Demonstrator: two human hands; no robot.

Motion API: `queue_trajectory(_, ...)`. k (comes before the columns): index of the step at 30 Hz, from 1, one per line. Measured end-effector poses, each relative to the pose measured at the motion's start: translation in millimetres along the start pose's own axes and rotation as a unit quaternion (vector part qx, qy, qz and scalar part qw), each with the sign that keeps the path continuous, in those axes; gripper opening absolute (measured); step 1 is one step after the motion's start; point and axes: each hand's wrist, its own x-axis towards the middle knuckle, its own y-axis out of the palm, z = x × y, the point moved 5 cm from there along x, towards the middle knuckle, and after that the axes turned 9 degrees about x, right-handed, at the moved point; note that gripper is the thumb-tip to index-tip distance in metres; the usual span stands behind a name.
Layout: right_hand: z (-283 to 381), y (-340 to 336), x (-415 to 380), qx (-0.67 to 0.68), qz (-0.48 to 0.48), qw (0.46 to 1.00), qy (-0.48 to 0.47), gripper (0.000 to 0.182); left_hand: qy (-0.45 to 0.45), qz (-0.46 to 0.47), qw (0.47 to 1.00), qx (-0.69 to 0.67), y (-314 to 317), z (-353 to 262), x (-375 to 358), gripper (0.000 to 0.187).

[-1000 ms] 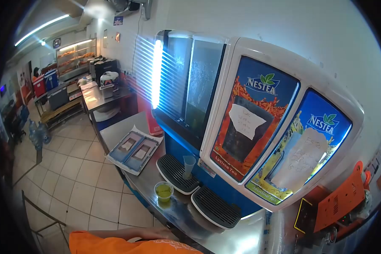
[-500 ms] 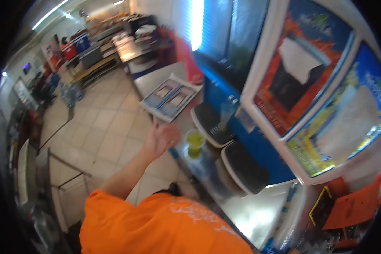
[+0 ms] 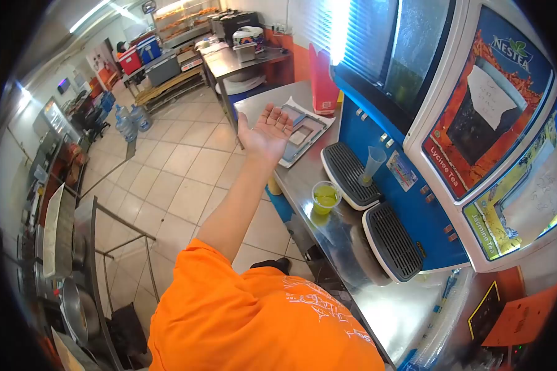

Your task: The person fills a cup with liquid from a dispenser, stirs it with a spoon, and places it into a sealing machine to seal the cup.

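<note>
My left hand point(image 3: 268, 134) is stretched forward with the palm turned up, its fingers spread and slightly curled, holding nothing. It overlaps the near left edge of a light-coloured tray point(image 3: 303, 137) that has a card or sheet in it. To the right of my wrist, on the steel counter point(image 3: 294, 185), stands a clear plastic cup point(image 3: 325, 196) of yellow-green drink. A tall clear measuring cup point(image 3: 374, 162) with a little green liquid rests on the far drip tray point(image 3: 351, 174) of the drink dispenser. My right hand is out of view.
The blue-and-white drink dispenser point(image 3: 377, 133) stands along the right, with a nearer drip tray point(image 3: 395, 242). A red container point(image 3: 323, 80) is at the counter's far end. On the left are a metal-framed table point(image 3: 93, 216) and a pan point(image 3: 79, 309). Water bottles point(image 3: 125, 123) stand on the tiled floor.
My left hand has moved forward and up in view, turning its palm upward and spreading its fingers. The camera view has shifted, so the counter and cup show more clearly.
</note>
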Motion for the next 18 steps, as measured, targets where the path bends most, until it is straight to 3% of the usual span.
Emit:
queue_trajectory(3,-2.5,-13.3,13.0,0.061,-0.019,0.998,-0.019,0.037,-0.031,0.025,0.999,0.009,13.0,9.0,17.8,0.056)
queue_trajectory(5,-11.5,-21.1,41.9,0.124,-0.044,0.988,-0.082,0.037,-0.010,0.097,0.993,0.068,9.9,13.0,41.3,0.038)
queue_trajectory(6,15.4,-36.1,33.6,-0.007,-0.013,0.989,-0.150,0.040,0.005,0.114,0.991,0.064,13.9,14.1,53.1,0.030)
queue_trajectory(7,52.4,-42.4,4.3,0.035,-0.039,0.986,-0.160,0.038,0.026,0.127,0.990,0.058,23.0,17.9,65.6,0.024)
queue_trajectory(8,62.9,-51.5,-7.0,0.085,0.028,0.996,0.027,0.033,0.087,0.184,0.975,0.093,52.4,16.7,66.9,0.019)
queue_trajectory(9,112.0,-61.6,-38.3,0.168,-0.015,0.986,-0.005,0.030,0.152,0.231,0.953,0.124,81.5,7.9,61.0,0.014)
queue_trajectory(10,174.2,-68.0,-82.0,0.242,-0.054,0.968,-0.043,0.030,0.136,0.248,0.953,0.107,110.6,4.8,57.1,0.014)
queue_trajectory(12,318.2,-79.1,-157.0,0.226,-0.018,0.970,-0.084,0.030,0.336,0.304,0.849,0.272,181.8,-19.0,44.0,0.011)
queue_trajectory(14,447.2,-79.4,-218.4,0.157,-0.048,0.933,-0.321,0.030,0.424,0.387,0.758,0.311,234.7,-28.7,64.0,0.019)
queue_trajectory(15,463.1,-79.3,-222.8,0.174,-0.056,0.938,-0.296,0.029,0.505,0.435,0.679,0.307,266.8,-31.9,64.3,0.023)
queue_trajectory(17,547.9,-70.5,-260.6,0.161,-0.097,0.910,-0.369,0.024,0.709,0.406,0.463,0.344,323.4,-30.3,65.4,0.029)
queue_trajectory(18,579.7,-67.3,-272.3,0.114,-0.119,0.891,-0.423,0.021,0.725,0.407,0.420,0.363,346.9,-20.8,70.2,0.035)
